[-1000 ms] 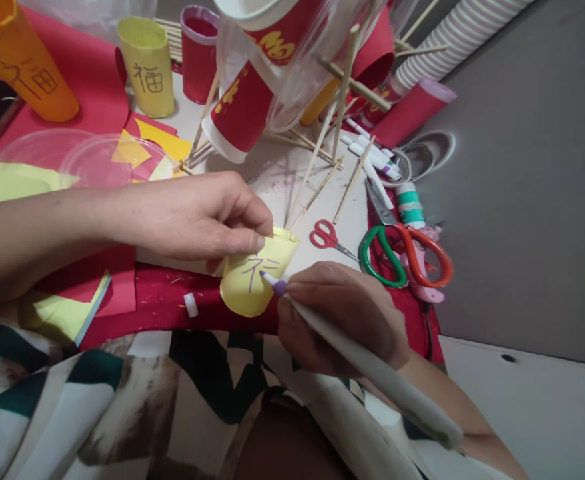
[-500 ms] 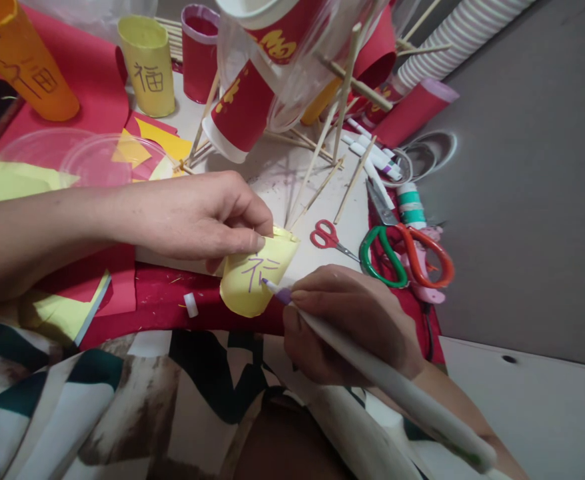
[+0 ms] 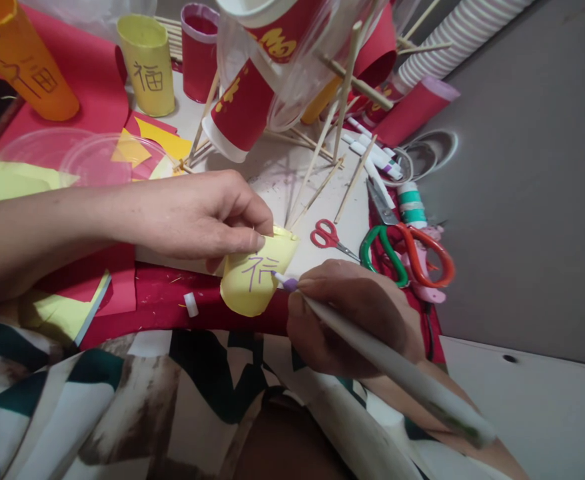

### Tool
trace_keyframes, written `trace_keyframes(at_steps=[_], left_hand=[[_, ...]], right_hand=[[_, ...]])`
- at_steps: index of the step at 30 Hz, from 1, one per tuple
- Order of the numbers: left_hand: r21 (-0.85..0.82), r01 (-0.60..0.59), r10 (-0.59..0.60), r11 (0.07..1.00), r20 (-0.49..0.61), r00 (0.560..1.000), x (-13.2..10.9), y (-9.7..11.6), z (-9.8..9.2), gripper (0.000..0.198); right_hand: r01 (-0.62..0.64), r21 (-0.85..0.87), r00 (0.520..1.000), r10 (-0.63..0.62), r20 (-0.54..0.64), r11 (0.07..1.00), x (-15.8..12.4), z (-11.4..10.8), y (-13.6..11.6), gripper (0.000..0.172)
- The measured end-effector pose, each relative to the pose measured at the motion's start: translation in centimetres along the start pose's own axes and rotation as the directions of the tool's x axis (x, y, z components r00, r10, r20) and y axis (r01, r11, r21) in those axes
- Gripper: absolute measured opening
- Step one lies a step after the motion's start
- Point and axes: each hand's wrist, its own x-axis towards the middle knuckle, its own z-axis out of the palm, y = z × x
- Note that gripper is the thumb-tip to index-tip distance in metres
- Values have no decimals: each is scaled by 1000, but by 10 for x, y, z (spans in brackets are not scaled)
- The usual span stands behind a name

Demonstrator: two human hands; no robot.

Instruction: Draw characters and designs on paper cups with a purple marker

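Note:
My left hand point(image 3: 222, 217) is closed on the upper rim of a small yellow paper cylinder point(image 3: 245, 297), its thumb on the outside; the fingers behind are partly hidden. Purple strokes of a Chinese character mark the side that faces me. In my right hand point(image 3: 357, 320) is a white felt-tip marker point(image 3: 387, 370) with a purple collar, pinched near its tip. That tip meets the paper at the right end of the strokes. A white marker cap point(image 3: 191, 305) lies on the red cloth to the left of the cylinder.
Red-handled small scissors point(image 3: 325, 235) and larger green-and-orange scissors point(image 3: 405, 257) lie to the right. Behind stand a wooden stick frame point(image 3: 317, 150), red paper cups point(image 3: 242, 110), a yellow lettered cylinder point(image 3: 147, 63) and an orange one point(image 3: 37, 77). Several markers point(image 3: 375, 157) lie at back right.
The marker tip has moved slightly right and up across the yellow paper, and more purple line shows there. My left hand and the cylinder have hardly moved.

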Motion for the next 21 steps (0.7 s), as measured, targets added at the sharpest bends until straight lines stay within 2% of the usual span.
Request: trace_keyframes(at_steps=[3,10,14,17,21], left_hand=[[-14,-4,4,1000,0,1000,1,0,0,25],[-48,-3,3,999,4,1000,1,0,1,26],[-59,1,0,998,14,1000,1,-1,1,27],[-43,-16,16,999,6,1000,2,-2,0,26],[-31,-20,20,999,-1,1000,3,-3,0,27]], right_hand=[[66,-19,998,-66,-7,998,1,-1,0,25],[61,-37,997,-62,-35,997,0,5,0,22],[54,40,997,-52,-56,998,-2,6,-3,22],[44,53,999,-44,-14,998,-2,0,-6,25],[110,47,994,-111,14,993,0,-6,-4,28]])
